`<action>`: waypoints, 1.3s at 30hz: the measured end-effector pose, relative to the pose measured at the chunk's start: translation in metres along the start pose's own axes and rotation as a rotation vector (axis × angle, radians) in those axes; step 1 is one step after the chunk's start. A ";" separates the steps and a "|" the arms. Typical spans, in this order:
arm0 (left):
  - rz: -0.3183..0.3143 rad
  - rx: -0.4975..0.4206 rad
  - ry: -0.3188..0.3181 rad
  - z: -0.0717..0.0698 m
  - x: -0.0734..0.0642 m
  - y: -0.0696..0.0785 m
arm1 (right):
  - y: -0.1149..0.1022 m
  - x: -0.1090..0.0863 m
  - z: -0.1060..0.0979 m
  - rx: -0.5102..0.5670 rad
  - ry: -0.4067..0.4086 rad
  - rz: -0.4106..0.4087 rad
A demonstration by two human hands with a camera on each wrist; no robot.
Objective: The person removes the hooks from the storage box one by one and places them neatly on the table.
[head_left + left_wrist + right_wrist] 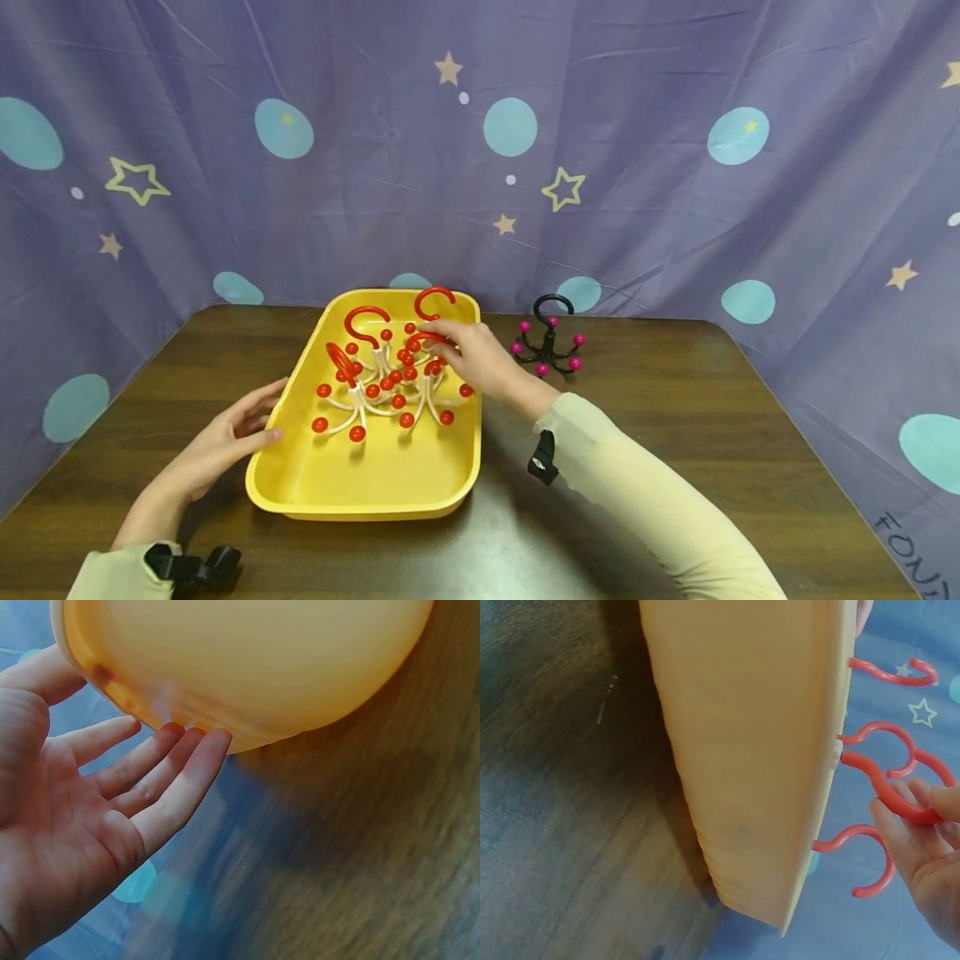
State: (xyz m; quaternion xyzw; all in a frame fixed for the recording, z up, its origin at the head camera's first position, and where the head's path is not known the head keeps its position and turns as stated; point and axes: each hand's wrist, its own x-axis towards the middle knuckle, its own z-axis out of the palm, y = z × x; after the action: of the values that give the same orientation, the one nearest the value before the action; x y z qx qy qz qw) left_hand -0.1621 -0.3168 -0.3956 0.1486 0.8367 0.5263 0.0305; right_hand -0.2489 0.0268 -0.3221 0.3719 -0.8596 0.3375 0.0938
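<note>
Pale sleeves (652,500) reach in nearest the camera, from the bottom edge; behind everything hangs a purple curtain (390,150) with stars and blue ovals; below it spreads a brown table (690,450); on that, left of centre, sits a yellow tray (367,471); the left hand (221,446) is at the tray's left side, fingers parted and fairly straight, tips against the outer wall, thumb by the rim; the right hand (483,358) is over the tray's right side, thumb and fingers pinching the red hook (880,787) of one white hanger (428,390); whether its arms touch the tray floor, I cannot tell; three more hangers (359,400) crowd beside it in the tray, hooks uppermost; a black hanger (550,343) stands on the table, right of the tray and apart from it; black devices (543,458) sit at both wrists; smallest are the balls (357,434) tipping the hanger arms, red in the tray, pink on the black one.
</note>
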 end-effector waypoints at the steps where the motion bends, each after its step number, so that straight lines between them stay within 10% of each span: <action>1: -0.004 0.000 0.002 0.000 0.000 0.000 | -0.001 0.000 -0.001 0.002 0.004 -0.004; 39: 0.004 0.017 0.000 -0.001 0.002 -0.003 | 0.004 -0.004 -0.076 -0.035 0.082 0.023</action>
State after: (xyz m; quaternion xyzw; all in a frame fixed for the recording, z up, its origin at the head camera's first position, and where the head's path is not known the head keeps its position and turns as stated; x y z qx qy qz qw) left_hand -0.1646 -0.3182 -0.3979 0.1503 0.8407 0.5194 0.0281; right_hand -0.2553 0.0806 -0.2683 0.3461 -0.8651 0.3384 0.1317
